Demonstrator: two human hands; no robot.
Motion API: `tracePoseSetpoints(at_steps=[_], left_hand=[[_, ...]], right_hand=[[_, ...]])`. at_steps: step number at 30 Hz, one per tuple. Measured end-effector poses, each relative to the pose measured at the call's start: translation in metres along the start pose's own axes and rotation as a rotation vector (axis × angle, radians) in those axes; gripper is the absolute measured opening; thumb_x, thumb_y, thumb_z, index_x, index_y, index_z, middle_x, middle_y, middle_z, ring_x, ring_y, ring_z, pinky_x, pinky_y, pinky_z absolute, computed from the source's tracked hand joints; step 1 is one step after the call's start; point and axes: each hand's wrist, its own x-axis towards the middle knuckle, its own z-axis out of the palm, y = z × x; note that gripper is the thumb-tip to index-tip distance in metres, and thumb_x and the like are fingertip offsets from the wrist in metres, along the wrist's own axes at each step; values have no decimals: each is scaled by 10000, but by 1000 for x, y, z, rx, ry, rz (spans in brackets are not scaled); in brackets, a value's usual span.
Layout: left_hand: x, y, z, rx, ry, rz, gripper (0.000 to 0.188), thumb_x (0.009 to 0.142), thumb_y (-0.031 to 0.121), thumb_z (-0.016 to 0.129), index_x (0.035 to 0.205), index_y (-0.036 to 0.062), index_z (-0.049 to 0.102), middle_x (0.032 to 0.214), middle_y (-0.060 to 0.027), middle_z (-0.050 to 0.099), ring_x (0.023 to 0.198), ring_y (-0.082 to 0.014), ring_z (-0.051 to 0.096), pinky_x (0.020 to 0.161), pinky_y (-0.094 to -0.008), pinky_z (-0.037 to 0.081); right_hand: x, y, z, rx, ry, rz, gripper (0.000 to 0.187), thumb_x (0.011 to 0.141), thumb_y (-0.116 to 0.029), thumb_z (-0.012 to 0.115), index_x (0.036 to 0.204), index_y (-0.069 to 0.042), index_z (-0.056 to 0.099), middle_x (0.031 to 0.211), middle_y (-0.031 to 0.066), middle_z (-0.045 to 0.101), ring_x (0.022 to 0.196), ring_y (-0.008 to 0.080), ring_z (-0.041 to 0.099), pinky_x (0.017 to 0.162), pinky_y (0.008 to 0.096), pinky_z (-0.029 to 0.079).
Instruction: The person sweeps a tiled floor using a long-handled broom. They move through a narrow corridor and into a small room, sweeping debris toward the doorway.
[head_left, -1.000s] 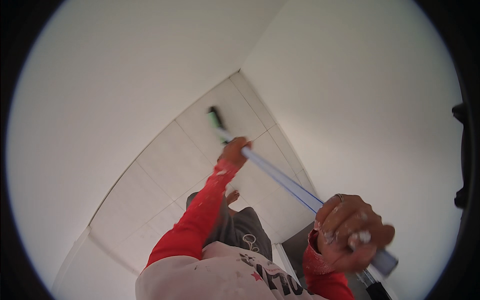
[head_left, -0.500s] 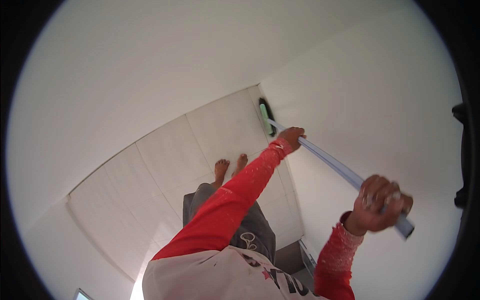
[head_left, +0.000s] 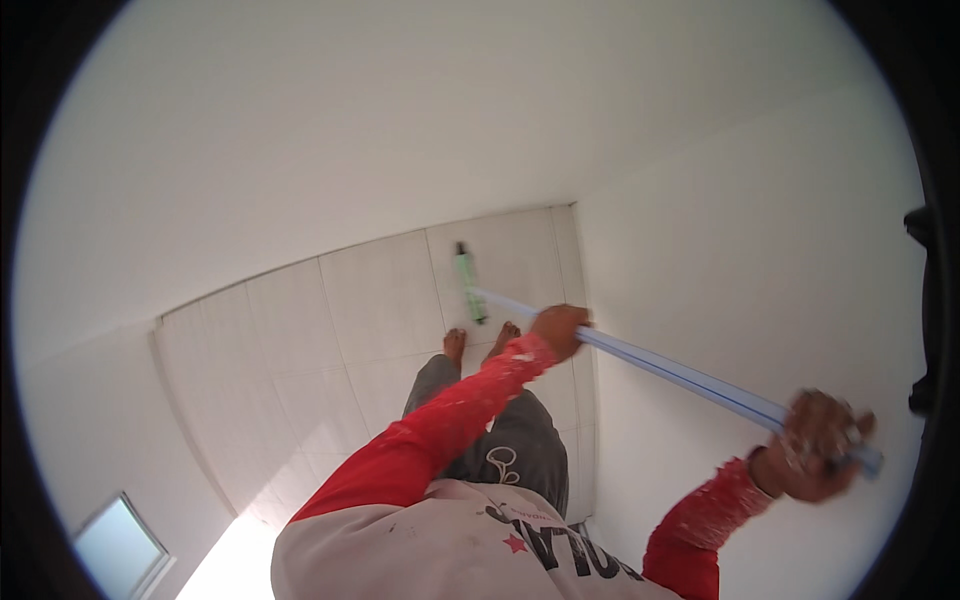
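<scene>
A broom slants across the view, with a pale bluish handle and a green head edged in dark bristles. The head rests on the tiled floor just ahead of my bare feet, slightly blurred. My left hand is closed round the lower part of the handle. Higher up, near its top end, my right hand grips the same handle, and a short piece sticks out past the fist. White specks cover my right hand and both red sleeves.
Pale floor tiles meet a white wall ahead and another white wall on the right, joining in a corner. At the lower left are a small framed pane and a bright patch of light.
The broom head has swung left, away from the right wall and onto the tiles before my feet. Both hands keep their hold on the handle.
</scene>
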Motion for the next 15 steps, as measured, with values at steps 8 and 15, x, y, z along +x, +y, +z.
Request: tracePoseSetpoints(at_steps=[8,15], left_hand=[[97,11,32,-197,-75,-22,179,786,190,656,931,95,614,926,-138,665,950,-361,635,802,-464,511],[48,-65,5,-213,45,18,162,843,250,604,914,105,615,903,-134,661,935,-351,634,779,-468,500]], right_hand=[[3,65,70,-498,116,-70,168,913,-207,513,802,-119,423,541,17,377,419,86,279,439,262,332],[-21,138,160,-418,-140,-60,113,899,-104,476,835,-116,384,549,-4,338,438,77,324,436,261,361]])
